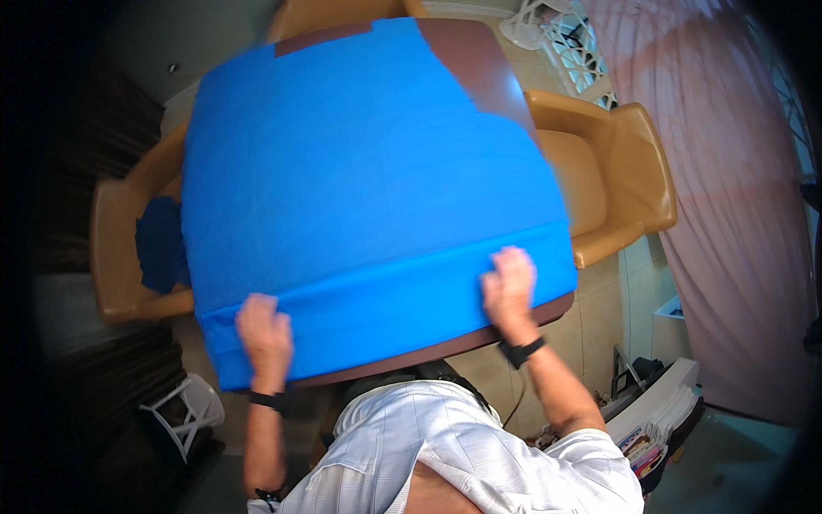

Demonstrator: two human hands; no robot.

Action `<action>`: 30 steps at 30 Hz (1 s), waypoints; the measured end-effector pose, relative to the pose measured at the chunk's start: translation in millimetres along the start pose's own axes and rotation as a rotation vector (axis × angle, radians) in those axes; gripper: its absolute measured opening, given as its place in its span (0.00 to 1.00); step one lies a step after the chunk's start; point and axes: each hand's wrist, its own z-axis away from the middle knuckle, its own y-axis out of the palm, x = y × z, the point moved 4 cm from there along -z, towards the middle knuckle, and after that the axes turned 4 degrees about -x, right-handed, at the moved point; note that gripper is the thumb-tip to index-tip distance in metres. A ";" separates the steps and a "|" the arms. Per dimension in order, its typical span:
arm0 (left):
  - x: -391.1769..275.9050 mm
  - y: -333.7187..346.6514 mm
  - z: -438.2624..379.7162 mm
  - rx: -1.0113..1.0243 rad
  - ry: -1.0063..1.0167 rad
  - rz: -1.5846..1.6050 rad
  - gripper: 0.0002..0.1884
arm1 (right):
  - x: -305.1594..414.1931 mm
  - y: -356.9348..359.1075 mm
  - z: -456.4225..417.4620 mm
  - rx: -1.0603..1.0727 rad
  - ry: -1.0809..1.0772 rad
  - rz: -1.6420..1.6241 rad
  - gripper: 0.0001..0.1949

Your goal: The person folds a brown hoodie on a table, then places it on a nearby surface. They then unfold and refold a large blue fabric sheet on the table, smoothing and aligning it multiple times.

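A large blue cloth [359,167] lies spread over a brown tabletop [475,58]. Along the side nearest me, a strip of the cloth [385,308] forms a folded band, its far edge running slantwise across the table. My left hand [264,334] is on the left part of this band, fingertips by its far edge. Farther right, my right hand [510,286] is over the band with its fingers bent, just short of that edge. Both hands are blurred, so whether they pinch the fabric or only press on it is unclear.
Tan armchairs stand at the right [597,173], left [106,250] and far side [340,16] of the table. Dark blue fabric [159,244] rests on the left chair. A pinkish curtain [725,212] hangs at right, above stacked papers or books [655,430]. A white stool [186,411] is at lower left.
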 end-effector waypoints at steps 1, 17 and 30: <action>-45.6 16.3 5.5 0.080 0.111 0.025 0.27 | 38.1 17.0 8.0 0.070 0.001 -0.058 0.24; -75.7 87.4 65.1 0.120 -0.043 -0.051 0.42 | -131.6 -12.2 74.2 0.162 0.219 0.227 0.31; -42.6 59.5 31.7 0.037 -0.118 -0.118 0.38 | -41.3 20.7 28.6 0.076 -0.042 0.014 0.31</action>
